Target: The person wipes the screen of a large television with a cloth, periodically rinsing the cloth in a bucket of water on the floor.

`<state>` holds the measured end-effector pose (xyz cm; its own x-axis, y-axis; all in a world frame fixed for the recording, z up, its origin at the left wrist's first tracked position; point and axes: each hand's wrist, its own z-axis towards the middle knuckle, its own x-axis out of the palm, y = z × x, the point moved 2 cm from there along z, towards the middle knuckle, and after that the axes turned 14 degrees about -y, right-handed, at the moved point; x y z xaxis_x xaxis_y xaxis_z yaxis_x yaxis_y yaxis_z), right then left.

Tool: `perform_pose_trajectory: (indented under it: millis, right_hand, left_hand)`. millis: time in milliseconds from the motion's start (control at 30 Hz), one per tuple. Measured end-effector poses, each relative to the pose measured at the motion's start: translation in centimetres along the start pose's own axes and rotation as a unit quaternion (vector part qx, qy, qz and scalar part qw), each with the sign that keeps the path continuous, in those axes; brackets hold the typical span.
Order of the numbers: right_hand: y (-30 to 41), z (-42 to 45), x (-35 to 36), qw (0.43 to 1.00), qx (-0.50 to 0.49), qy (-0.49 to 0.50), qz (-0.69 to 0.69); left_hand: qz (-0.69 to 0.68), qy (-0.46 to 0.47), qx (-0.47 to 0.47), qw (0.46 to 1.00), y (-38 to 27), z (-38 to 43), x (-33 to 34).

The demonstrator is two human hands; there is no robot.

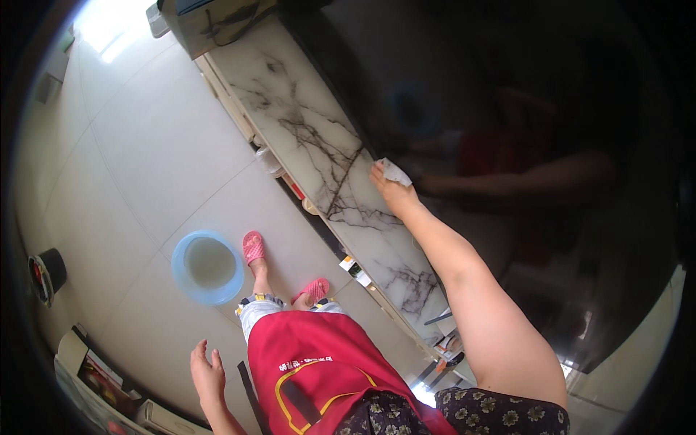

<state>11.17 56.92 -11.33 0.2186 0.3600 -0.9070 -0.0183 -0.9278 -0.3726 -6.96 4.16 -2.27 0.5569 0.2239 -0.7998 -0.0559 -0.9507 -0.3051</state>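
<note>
My right hand reaches out to the lower edge of a large glossy black screen, just over a white marble-patterned cabinet top. A crumpled white cloth or wipe is held under its fingers, and the arm is mirrored in the dark surface. Low at my left side hangs my left hand, its fingers apart and nothing in it. Below me a light blue bucket of cloudy water stands on the tiled floor, left of my pink slippers.
A box sits at the cabinet's far end. Jars and small packs fill the open shelf under the top. A dark bin stands at the left, and a low unit with items at the lower left. Small items lie at the cabinet's near end.
</note>
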Motion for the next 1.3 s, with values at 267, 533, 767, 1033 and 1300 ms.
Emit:
perform_pose_trajectory:
  millis: [267, 533, 767, 1033, 1300]
  right_hand:
    - [-2.9, -8.0, -13.7, 0.727, 0.41, -0.053, 0.548]
    - [-11.7, -21.5, -43.5, 0.678, 0.339, -0.651, -0.031]
    - [-15.8, -16.6, -40.0, 0.749, 0.356, -0.41, -0.38]
    - [-9.4, -3.2, -21.9, 0.93, 0.203, -0.117, -0.283]
    - [-0.2, -3.9, -0.9, 0.984, -0.024, 0.019, -0.176]
  left_hand:
    - [-0.017, 0.055, 0.087, 0.995, -3.8, -5.0, 6.3]
    - [-0.06, 0.07, 0.156, 0.983, -9.6, -8.5, 9.8]
    - [-0.081, 0.08, 0.136, 0.984, -9.1, -9.1, 10.6]
    - [-0.009, 0.067, 0.059, 0.996, -4.1, -6.4, 9.1]
    - [-0.019, 0.078, 0.016, 0.997, -0.7, -4.7, 7.6]
